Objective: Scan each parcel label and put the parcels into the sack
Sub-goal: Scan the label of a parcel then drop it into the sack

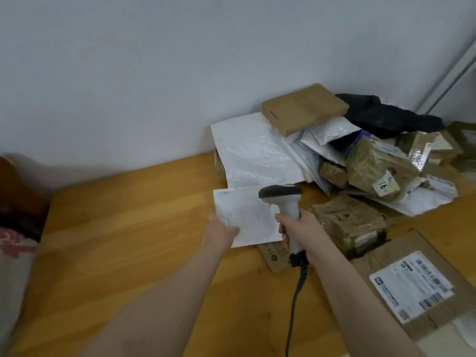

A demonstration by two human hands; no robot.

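Flat cardboard parcel (422,292): lies at the near right edge of the tabletop (116,240), its printed label facing up.
Cable (296,292): dark, and hangs from the butt of the scanner toward the near edge.
Right hand (301,228): fingers curled tight round the pale handle of the scanner (283,199), which stands upright with its dark head over the right part of the white parcel.
Left hand (221,230): pinches the near left corner of the white parcel (244,210). The thumb lies on top, and the other fingers are hidden beneath, so their spread cannot be told.
White parcel: flat and tilted up, held over the middle of the tabletop. The print on its upper face is too blurred to read.
Small brown parcel (275,256): lies on the tabletop, partly hidden by the white parcel's near edge.
Taped brown parcel (350,222): lies just right of the right hand.
Sack (15,248): stands at the left edge of the tabletop, pale with red print and a dark mouth above.
Pile: lies in the far right corner against the wall (154,73). A large white mailer (252,153) is on its left side, a brown box (304,109) lies on top, and a black bag (386,114) lies behind.
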